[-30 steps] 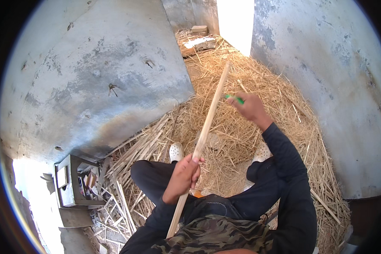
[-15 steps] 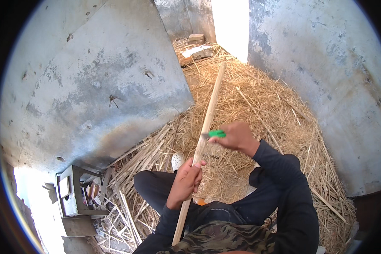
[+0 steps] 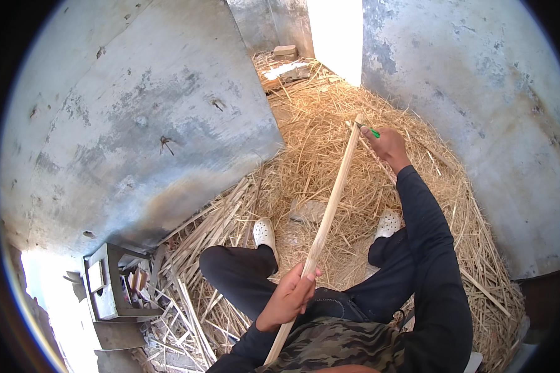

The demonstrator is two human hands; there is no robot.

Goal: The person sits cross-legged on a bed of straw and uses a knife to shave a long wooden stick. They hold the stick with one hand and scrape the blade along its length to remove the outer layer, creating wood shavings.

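Note:
A long pale wooden stick (image 3: 333, 202) slants from my lap up and away to the right. My left hand (image 3: 290, 293) is wrapped round its lower part. Out at the far end, my right hand (image 3: 389, 148) grips a green-handled knife (image 3: 371, 132), its blade against the stick near the tip. Most of the blade is too small to make out. Both feet wear white clogs (image 3: 264, 233), set apart on the ground beneath the stick.
Straw and shavings (image 3: 311, 149) cover the ground around me. Long split strips (image 3: 211, 224) lie at the left beside a small wooden cabinet (image 3: 115, 286) with objects inside. Weathered grey walls (image 3: 168, 93) stand on both sides; bricks (image 3: 285, 52) lie at the back.
My right hand has moved the knife from mid-stick out to the far end. The stick's far end has swung right and lower, and my left hand has shifted slightly right and nearer.

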